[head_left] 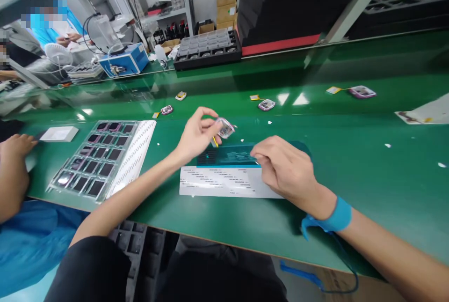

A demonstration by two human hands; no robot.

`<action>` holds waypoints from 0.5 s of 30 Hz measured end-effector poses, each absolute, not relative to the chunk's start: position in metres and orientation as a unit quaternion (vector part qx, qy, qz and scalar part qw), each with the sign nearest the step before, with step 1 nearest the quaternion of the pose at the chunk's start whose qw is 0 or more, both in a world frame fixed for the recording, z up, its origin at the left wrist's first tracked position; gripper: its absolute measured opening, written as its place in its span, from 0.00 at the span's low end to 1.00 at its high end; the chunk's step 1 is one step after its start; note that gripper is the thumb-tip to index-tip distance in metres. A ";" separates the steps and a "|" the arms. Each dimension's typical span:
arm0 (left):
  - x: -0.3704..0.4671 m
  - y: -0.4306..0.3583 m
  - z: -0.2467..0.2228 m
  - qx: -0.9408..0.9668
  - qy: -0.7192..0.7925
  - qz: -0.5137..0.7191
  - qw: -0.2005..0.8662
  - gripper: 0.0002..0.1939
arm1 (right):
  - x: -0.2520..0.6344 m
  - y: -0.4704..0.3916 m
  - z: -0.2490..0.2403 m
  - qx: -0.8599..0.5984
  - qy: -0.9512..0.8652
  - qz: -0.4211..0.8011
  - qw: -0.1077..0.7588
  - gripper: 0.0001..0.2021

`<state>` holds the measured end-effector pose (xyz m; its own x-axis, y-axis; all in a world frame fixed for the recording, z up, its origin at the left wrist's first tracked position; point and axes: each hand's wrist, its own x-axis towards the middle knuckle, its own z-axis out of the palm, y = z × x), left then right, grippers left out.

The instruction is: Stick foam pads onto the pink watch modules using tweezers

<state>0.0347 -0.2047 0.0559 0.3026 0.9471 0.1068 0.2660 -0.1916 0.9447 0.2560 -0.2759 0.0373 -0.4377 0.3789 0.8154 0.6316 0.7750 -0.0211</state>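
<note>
Black short sleeve (94, 269), dark trousers (224, 276), blue wrist strap (335, 215) with thin blue cord (345, 260).

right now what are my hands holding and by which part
Left hand grips the small pink-rimmed device by its left edge; right hand is pinched, on what can't be told.

**Around the backing sheet** (224, 182)

The backing sheet lies on the bench (358, 194), a film (233, 154) along its far edge. Left of it lies a screen tray (84, 146); farther left, a box (59, 134). Wired modules (267, 105) lie beyond it, and a parts tray (210, 61) stands behind them.
</note>
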 end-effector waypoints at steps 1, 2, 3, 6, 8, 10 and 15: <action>0.037 -0.225 0.056 0.645 0.394 0.395 0.523 0.16 | 0.255 -0.278 0.038 -0.318 -0.829 -0.142 0.439 0.07; 0.039 -0.244 0.055 0.621 0.355 0.399 0.573 0.19 | 0.254 -0.281 0.039 -0.331 -0.824 -0.140 0.438 0.06; 0.041 -0.259 0.055 0.598 0.333 0.402 0.608 0.20 | 0.253 -0.284 0.040 -0.341 -0.824 -0.136 0.431 0.06; 0.041 -0.285 0.049 0.539 0.322 0.415 0.658 0.20 | 0.250 -0.290 0.040 -0.344 -0.840 -0.115 0.404 0.04; 0.039 -0.287 0.045 0.519 0.324 0.417 0.673 0.21 | 0.249 -0.293 0.037 -0.332 -0.851 -0.094 0.396 0.03; 0.037 -0.285 0.040 0.513 0.324 0.417 0.677 0.23 | 0.250 -0.294 0.032 -0.319 -0.857 -0.080 0.397 0.06; 0.033 -0.284 0.033 0.524 0.335 0.428 0.656 0.22 | 0.251 -0.295 0.022 -0.307 -0.862 -0.054 0.400 0.12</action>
